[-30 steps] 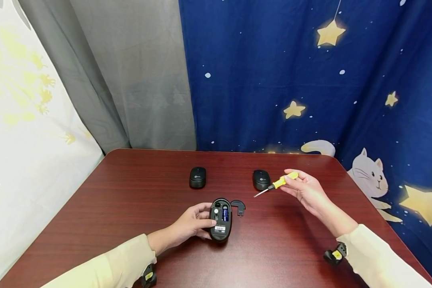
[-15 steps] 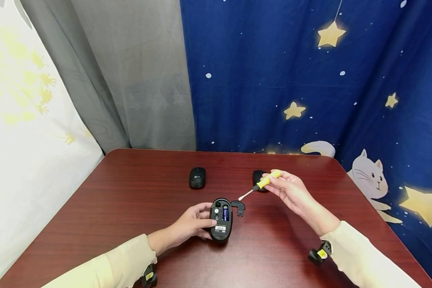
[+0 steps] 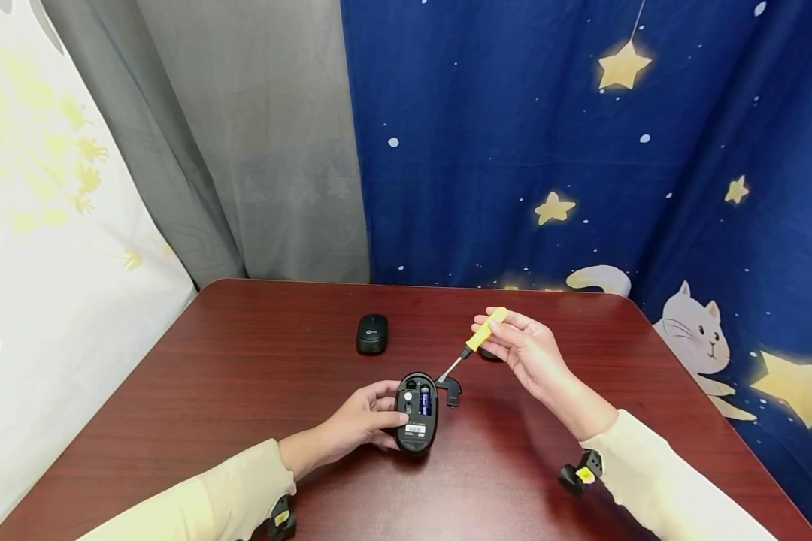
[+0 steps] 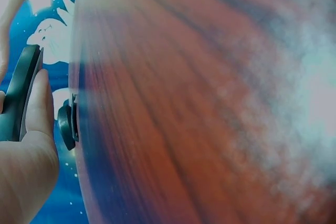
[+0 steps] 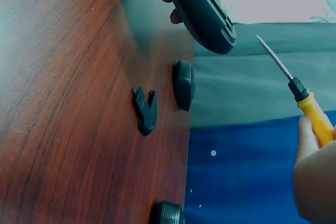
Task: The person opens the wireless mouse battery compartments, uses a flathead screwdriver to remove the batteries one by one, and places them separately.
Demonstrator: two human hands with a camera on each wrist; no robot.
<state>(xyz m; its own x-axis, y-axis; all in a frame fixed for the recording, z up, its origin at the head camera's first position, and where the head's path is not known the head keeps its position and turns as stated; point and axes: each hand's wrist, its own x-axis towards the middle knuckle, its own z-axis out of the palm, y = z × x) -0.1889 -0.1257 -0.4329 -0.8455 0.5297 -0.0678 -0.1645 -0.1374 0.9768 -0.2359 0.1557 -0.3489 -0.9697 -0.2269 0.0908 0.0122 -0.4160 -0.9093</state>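
My left hand [image 3: 368, 417] grips a black computer mouse [image 3: 416, 412] turned belly up, tilted a little off the table, its battery bay uncovered with a blue battery inside. The same mouse [image 5: 202, 9] shows edge-on in the right wrist view and as a dark edge [image 4: 18, 100] beside my thumb in the left wrist view. My right hand [image 3: 524, 349] pinches a yellow-handled screwdriver [image 3: 472, 345], its metal tip pointing down-left, close above the mouse's far end. The loose black battery cover [image 3: 450, 388] lies on the table just right of the mouse.
A second black mouse [image 3: 372, 333] sits upright farther back on the dark red table [image 3: 243, 361]. A third black mouse [image 3: 489, 353] is mostly hidden behind my right hand. Curtains hang close behind the table's far edge.
My right hand has carried the screwdriver left and toward me, bringing its tip from beside the far right mouse to just above the held mouse. The left hand and mouse have stayed put.
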